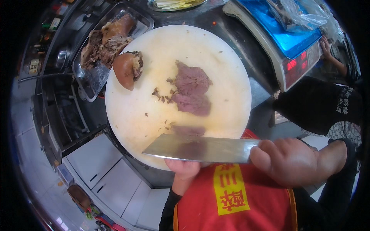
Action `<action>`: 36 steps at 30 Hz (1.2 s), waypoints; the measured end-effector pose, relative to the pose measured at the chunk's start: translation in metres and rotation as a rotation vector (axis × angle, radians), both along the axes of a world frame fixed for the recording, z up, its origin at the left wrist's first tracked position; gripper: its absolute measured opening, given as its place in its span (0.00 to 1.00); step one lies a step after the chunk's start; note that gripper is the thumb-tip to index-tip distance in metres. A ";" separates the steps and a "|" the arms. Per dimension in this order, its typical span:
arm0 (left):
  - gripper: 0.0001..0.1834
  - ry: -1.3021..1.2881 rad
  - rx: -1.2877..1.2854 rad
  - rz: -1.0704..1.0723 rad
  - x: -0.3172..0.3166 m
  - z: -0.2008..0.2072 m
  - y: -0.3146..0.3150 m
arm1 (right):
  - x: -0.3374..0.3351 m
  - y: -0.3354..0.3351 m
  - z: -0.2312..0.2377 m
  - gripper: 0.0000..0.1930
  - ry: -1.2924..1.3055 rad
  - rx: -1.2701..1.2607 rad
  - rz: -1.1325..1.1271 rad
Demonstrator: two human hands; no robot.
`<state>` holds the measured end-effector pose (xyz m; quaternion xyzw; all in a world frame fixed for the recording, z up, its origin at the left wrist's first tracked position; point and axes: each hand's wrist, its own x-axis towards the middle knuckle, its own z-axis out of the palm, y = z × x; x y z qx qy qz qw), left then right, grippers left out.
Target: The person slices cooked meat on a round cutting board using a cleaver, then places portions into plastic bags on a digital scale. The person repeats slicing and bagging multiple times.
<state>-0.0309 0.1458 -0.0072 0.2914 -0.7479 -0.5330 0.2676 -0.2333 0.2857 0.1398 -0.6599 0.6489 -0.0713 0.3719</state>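
Observation:
My right hand [287, 158] is closed round the handle end of a broad cleaver [200, 148], held flat across the near edge of a round white cutting board [227, 73]. Just behind the blade is my left hand [183, 169]; the blade covers its fingers, so I cannot tell what they hold. Beyond the blade shows the edge of a dark piece of meat [188, 130]. Reddish-brown slices of cooked meat [192, 88] lie mid-board with small crumbs beside them. A chunk of meat with brown skin [125, 69] sits at the board's left edge.
A metal tray [90, 88] of cooked meat stands at the far left. At the far right is a scale [262, 38] with a blue pan and bagged goods. Another person's hand [325, 48] is beside it. A plate of pale green vegetables [173, 4] sits at the back.

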 end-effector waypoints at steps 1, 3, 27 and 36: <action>0.16 0.033 0.083 0.003 0.001 -0.002 0.001 | 0.000 0.001 0.005 0.13 0.023 -0.042 -0.009; 0.16 0.076 0.131 0.017 0.001 -0.005 0.003 | -0.001 0.002 0.010 0.13 0.031 0.023 0.033; 0.18 -0.185 -0.502 0.052 -0.001 0.008 -0.004 | 0.004 -0.024 -0.016 0.07 -0.076 0.026 -0.017; 0.18 -0.198 -0.557 0.043 -0.002 0.008 -0.004 | 0.001 -0.030 -0.015 0.08 -0.069 0.086 -0.019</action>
